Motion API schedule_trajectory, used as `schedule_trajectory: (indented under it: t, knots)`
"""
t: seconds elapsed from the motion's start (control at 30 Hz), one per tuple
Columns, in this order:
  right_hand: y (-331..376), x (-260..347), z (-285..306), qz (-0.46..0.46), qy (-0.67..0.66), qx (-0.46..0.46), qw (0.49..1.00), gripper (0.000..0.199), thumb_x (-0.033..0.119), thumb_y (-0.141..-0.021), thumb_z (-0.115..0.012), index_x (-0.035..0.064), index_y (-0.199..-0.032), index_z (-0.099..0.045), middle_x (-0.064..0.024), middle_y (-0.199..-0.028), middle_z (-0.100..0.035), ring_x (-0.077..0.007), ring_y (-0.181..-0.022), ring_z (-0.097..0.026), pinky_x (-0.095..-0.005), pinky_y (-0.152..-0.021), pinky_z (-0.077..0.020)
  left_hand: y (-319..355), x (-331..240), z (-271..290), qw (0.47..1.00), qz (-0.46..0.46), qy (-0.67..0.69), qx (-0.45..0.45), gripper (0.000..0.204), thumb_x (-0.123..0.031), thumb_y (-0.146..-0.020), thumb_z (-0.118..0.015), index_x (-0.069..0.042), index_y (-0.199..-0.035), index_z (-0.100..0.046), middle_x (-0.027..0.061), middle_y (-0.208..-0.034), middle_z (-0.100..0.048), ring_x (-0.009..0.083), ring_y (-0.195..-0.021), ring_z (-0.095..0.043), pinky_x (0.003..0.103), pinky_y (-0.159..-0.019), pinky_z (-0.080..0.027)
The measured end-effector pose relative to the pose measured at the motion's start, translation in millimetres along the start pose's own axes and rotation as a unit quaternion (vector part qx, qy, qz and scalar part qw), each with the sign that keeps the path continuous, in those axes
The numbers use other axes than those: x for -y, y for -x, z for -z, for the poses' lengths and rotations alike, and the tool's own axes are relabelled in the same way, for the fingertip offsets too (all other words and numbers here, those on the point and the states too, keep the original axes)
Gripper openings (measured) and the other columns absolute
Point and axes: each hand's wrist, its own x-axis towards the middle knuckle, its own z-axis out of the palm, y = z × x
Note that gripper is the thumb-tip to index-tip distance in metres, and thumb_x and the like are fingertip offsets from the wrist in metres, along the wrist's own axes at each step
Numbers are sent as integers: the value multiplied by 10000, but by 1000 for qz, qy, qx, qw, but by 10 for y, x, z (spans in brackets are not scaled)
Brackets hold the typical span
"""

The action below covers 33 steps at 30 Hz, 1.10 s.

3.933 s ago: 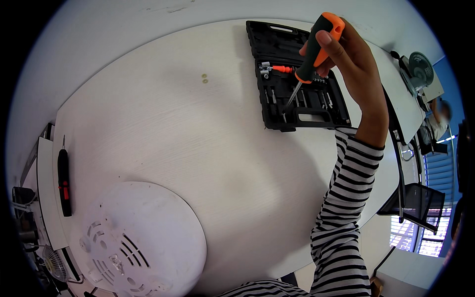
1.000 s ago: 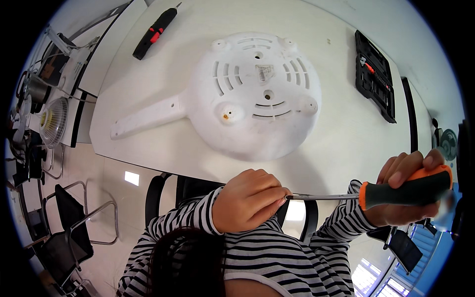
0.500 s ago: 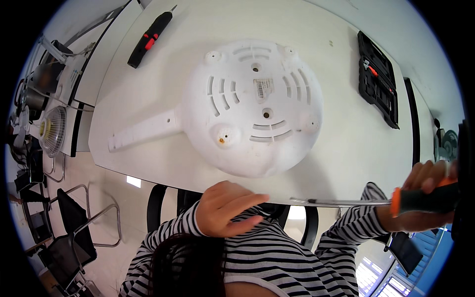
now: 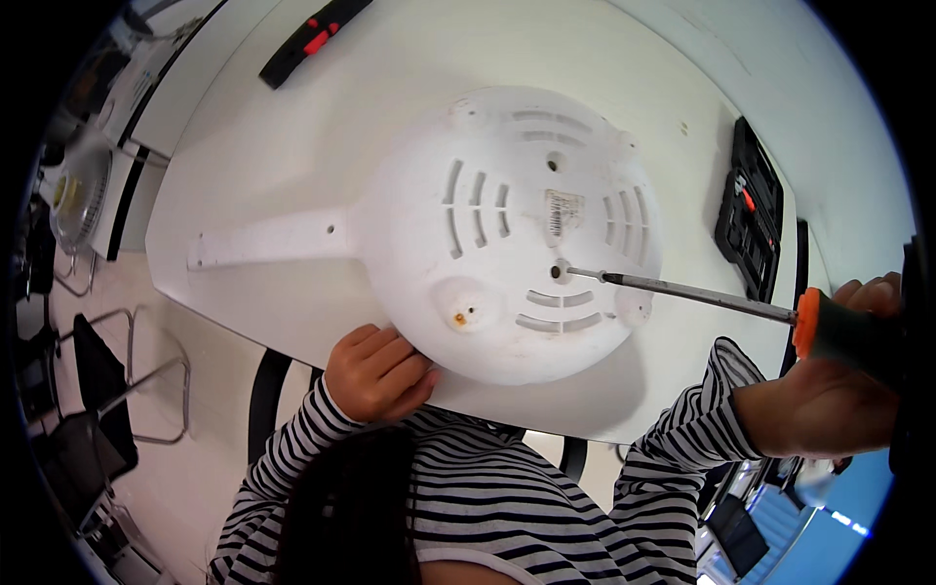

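A white round plastic housing [image 4: 409, 283] with vent slots and a long handle [image 4: 273, 239] lies underside up on the table. My right hand [image 4: 838, 400] grips a screwdriver [image 4: 712, 296] by its dark green and orange handle. On its tip sits what looks like a long screw [image 4: 586, 274]. The screw's far end is at the recessed hole [image 4: 559, 272] below the label; whether it has entered cannot be told. My left hand [image 4: 378, 372], fingers curled and closed, rests at the table's near edge beside the housing's rim, seemingly touching it. Nothing shows in it.
A black and red power screwdriver [image 4: 314, 41] lies at the far left of the white table [image 4: 273, 156]. An open black tool case [image 4: 746, 229] is at the right. Fan parts [image 4: 83, 195] stand on a side desk, with black chairs [image 4: 102, 390] below left.
My right hand has brought the screwdriver's tip from the table's near edge to the housing's hole. My left hand has moved left and curled its fingers beside the rim. The view has shifted.
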Motion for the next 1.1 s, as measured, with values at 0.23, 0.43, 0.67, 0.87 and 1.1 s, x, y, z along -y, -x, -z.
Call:
schedule_trajectory:
  t: [0.23, 0.43, 0.67, 0.87, 1.1]
  knots:
    - [-72, -73, -253, -40, -54, -25, 997, 551, 455, -954, -129, -10, -1081, -395, -186, -675, -615, -231, -627, -656, -244, -512, -576, 32, -8, -37, 999, 7, -28, -39, 173, -98, -642, -702, -17, -695, -559, 94, -720, -573, 197, -596, -548, 291, -498, -417]
    - [-160, 0, -362, -72, 21, -41, 996, 447, 419, -961, -201, 15, -1016, -384, -174, -702, -608, -237, -638, -658, -237, -498, -589, 39, -8, -62, 998, 2, -45, -49, 178, -131, -665, -696, -42, -658, -542, 63, -668, -536, 180, -562, -517, 284, -499, -415]
    - [-229, 135, -325, -90, -33, 72, 993, 393, 392, -962, -252, 22, -996, -380, -157, -705, -591, -212, -588, -638, -207, -420, -557, 54, -44, -56, 997, 9, -56, -55, 185, -145, -670, -696, -55, -650, -536, 58, -662, -533, 177, -566, -519, 276, -512, -424]
    - [-61, 155, -276, -119, 144, -18, 982, 472, 366, -952, -281, -22, -1153, -458, -230, -919, -613, -259, -878, -627, -323, -707, -542, 71, -43, -50, 997, 4, -57, -60, 187, -156, -681, -695, -58, -647, -540, 56, -660, -538, 175, -569, -532, 272, -519, -437]
    - [-5, 112, -315, -143, 132, 8, 981, 481, 354, -959, -236, -17, -1149, -477, -236, -926, -617, -261, -894, -631, -313, -667, -557, 60, -48, -37, 997, 6, -59, -52, 194, -162, -677, -697, -54, -649, -538, 63, -669, -540, 179, -575, -532, 275, -520, -436]
